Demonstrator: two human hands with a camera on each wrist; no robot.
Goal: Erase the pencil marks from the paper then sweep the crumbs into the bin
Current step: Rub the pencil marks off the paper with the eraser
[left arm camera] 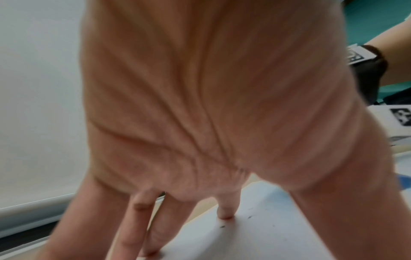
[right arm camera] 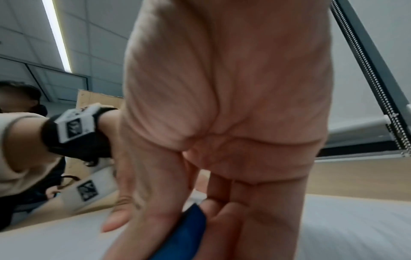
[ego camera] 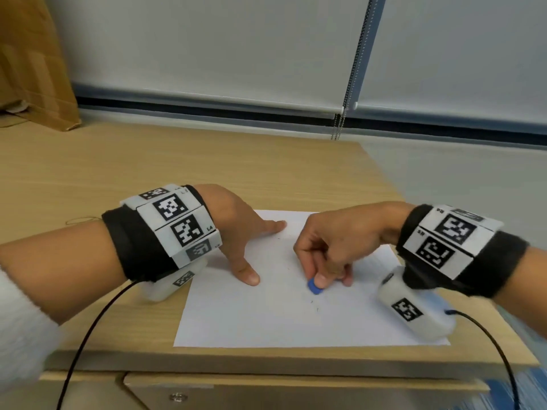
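Working across the wooden desk (ego camera: 207,161), I have the white paper (ego camera: 266,321) lying square in front of me, its long edge running left to right. My left hand (ego camera: 236,229) spreads flat, fingers straight, pinning the sheet's upper left part. My right hand (ego camera: 334,244), nearer the faint marks, pinches the blue eraser (ego camera: 313,286) between thumb and curled fingers, tip on the paper. A few dark crumbs (ego camera: 316,306) lie just toward me from the eraser. No bin shows.
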